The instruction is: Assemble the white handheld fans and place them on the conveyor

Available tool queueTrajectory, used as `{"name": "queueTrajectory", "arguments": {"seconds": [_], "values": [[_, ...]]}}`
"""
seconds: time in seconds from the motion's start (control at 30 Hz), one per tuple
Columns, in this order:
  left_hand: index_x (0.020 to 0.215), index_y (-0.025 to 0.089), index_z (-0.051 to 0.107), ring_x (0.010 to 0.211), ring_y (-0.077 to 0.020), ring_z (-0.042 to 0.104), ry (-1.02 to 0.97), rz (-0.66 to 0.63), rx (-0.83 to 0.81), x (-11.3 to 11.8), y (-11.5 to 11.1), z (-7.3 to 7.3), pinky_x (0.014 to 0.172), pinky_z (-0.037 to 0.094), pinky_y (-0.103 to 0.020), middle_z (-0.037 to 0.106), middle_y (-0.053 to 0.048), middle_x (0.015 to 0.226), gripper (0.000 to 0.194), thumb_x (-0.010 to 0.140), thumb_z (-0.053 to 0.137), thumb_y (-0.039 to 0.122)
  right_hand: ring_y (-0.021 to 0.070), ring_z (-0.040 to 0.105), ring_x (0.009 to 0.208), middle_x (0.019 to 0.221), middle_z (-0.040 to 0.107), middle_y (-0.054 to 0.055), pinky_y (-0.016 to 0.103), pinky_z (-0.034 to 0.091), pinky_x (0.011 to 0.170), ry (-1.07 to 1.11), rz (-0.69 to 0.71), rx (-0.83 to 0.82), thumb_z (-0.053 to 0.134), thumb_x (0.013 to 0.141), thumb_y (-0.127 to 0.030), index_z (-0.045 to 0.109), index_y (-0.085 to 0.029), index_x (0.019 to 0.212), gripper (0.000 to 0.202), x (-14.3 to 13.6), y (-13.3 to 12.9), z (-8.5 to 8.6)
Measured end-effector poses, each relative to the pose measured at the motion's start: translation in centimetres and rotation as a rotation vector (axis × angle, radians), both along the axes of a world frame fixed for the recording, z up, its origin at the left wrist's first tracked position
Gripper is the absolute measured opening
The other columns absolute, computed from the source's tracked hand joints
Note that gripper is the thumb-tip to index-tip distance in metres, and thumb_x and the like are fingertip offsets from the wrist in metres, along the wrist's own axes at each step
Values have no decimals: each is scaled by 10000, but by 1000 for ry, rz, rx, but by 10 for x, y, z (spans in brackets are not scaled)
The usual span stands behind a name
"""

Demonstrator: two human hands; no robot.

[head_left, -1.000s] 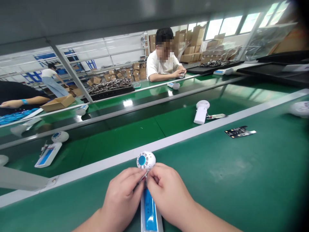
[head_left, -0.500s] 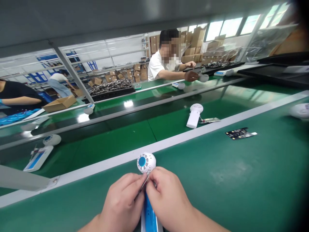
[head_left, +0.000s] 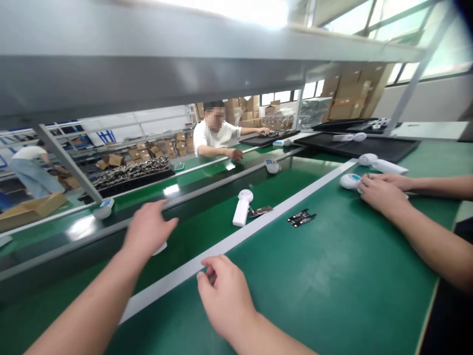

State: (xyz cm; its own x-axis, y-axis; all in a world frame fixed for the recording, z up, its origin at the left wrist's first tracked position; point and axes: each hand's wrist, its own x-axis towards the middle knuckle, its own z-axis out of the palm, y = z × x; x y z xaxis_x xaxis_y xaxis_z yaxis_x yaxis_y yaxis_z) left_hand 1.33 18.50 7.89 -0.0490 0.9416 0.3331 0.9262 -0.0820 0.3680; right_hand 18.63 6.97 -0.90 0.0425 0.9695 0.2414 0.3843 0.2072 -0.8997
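My left hand (head_left: 150,229) reaches over the green conveyor belt, fingers spread and holding nothing visible. Just below it, the white edge of an object (head_left: 160,248) shows; most of it is hidden. My right hand (head_left: 223,296) hovers near the pale rail (head_left: 218,251), its fingers curled but apart, with nothing between them. A white handheld fan (head_left: 242,209) lies on the belt beyond the rail, beside a small wired board (head_left: 261,211). A black circuit board (head_left: 301,218) rests on the green worktop (head_left: 332,276).
At the right, another person's hands (head_left: 380,190) hold a white fan (head_left: 350,181). Across the belt, a person in white (head_left: 216,133) reaches out with both arms. Black trays (head_left: 354,145) stand at the back right. A slanted metal post (head_left: 72,162) rises at left.
Both hands have let go of the white fan with the blue part and moved apart, the left one out over the belt. The view has turned right, bringing another person's hands into sight.
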Motion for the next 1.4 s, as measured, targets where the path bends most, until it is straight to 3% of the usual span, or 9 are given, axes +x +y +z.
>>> {"name": "queueTrajectory", "arguments": {"seconds": [0.17,0.27,0.47,0.63,0.7,0.87,1.03,1.17,1.4], "values": [[1242,118,568,1063,-220,612,-80,-331,-122,134,34,-46,931,526,-414,585,-78,1223,413,964,534,421,283,611,877,931,625,68,350,501,787,-341,-37,95,698,808,-9,693,-136,958,197,2,5,-14],[1196,121,583,983,-173,631,-164,-394,-220,163,47,-66,879,549,-363,596,-74,1178,377,949,563,405,304,608,841,897,616,78,382,521,758,-479,-53,59,705,807,-30,681,-135,892,137,6,8,-16],[1098,113,607,789,-121,638,-354,-364,-492,101,33,-47,694,566,-280,642,-38,968,323,971,540,402,258,603,829,901,610,56,342,521,729,-247,-87,161,649,864,-61,681,-153,964,139,10,8,-4],[1174,163,599,513,-159,615,-404,-221,-579,38,-77,-44,422,465,-255,652,-6,714,353,975,340,297,278,511,1133,1190,551,107,409,463,975,-64,-120,346,492,769,12,603,-134,1163,435,17,10,5],[1156,198,640,660,-204,680,-369,-195,-558,23,-123,-52,560,520,-289,692,-27,756,368,921,362,252,297,383,1293,1364,447,118,451,370,1084,-151,-50,342,487,691,29,526,-132,1313,643,18,9,5],[840,251,734,771,-274,686,-90,-127,-574,1,-186,-61,681,481,-335,733,-79,842,294,873,502,428,233,636,828,941,658,41,273,471,652,-297,120,-42,593,761,-13,675,-177,979,285,16,-4,3],[794,257,705,752,-255,692,245,-53,-373,-35,-187,-50,643,524,-324,722,-35,798,133,780,653,378,202,571,502,537,578,10,252,251,441,-404,235,-221,681,883,-197,640,-200,550,336,11,-14,1],[1396,279,499,1251,-320,574,234,-352,-84,-56,-171,-66,1013,509,-472,606,-86,1356,816,633,770,171,205,617,581,605,632,2,237,304,492,-292,198,-222,685,881,-119,722,-217,644,258,1,-14,-5],[1114,243,691,923,-214,719,-394,-257,-288,-27,-168,-75,782,598,-300,744,-56,1024,292,928,489,340,188,617,695,770,652,-13,237,397,613,-158,202,-93,653,885,13,754,-214,799,263,-8,-18,-13]]}}
